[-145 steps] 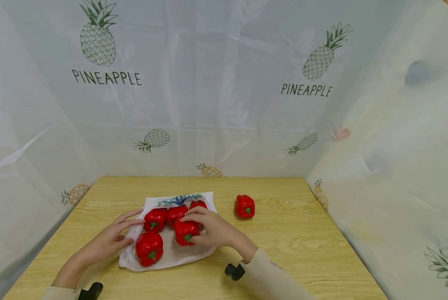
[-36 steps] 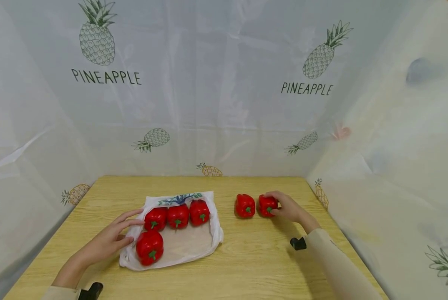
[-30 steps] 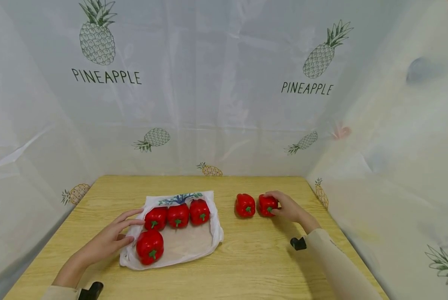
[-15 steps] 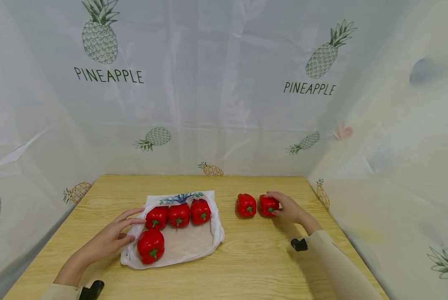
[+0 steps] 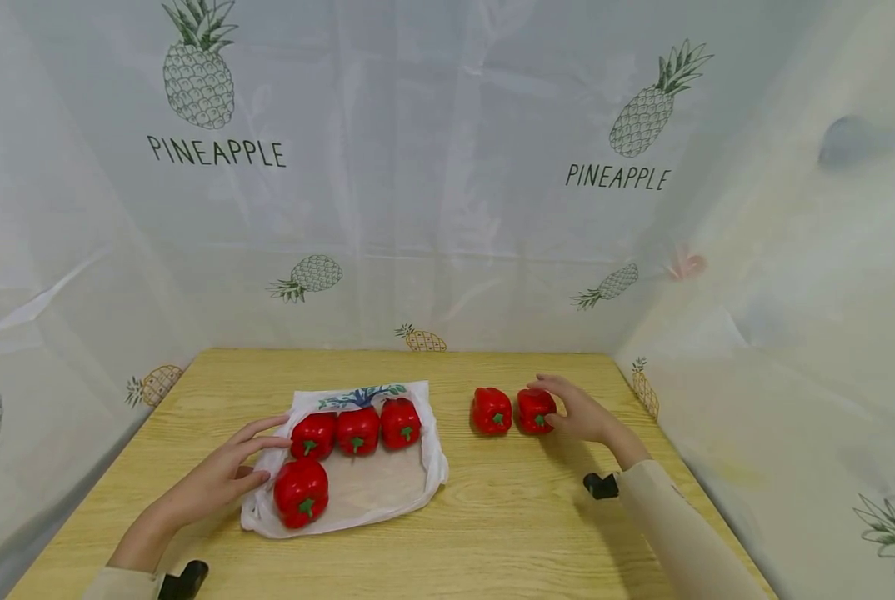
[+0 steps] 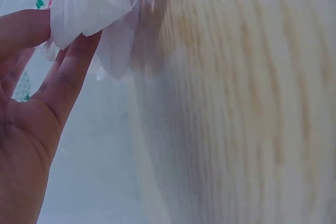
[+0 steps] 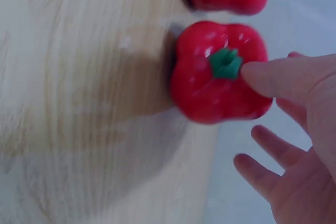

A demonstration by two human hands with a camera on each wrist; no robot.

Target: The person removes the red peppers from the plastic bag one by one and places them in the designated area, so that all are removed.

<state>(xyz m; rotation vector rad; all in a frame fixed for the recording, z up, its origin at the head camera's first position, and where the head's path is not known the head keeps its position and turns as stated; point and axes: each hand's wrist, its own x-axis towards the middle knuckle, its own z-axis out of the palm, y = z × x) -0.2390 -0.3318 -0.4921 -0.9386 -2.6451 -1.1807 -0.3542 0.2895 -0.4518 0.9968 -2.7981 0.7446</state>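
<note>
The right hand is lying loosely open, its thumb tip touching the green stem of a red bell pepper and gripping nothing. This pepper is sitting on the wooden table, just beside a second pepper. The left hand, fingers straight, is pressing the edge of a white plastic bag bearing four more peppers.

We see a light wooden table bearing a white plastic bag with four red peppers, and two peppers beside it.
</note>
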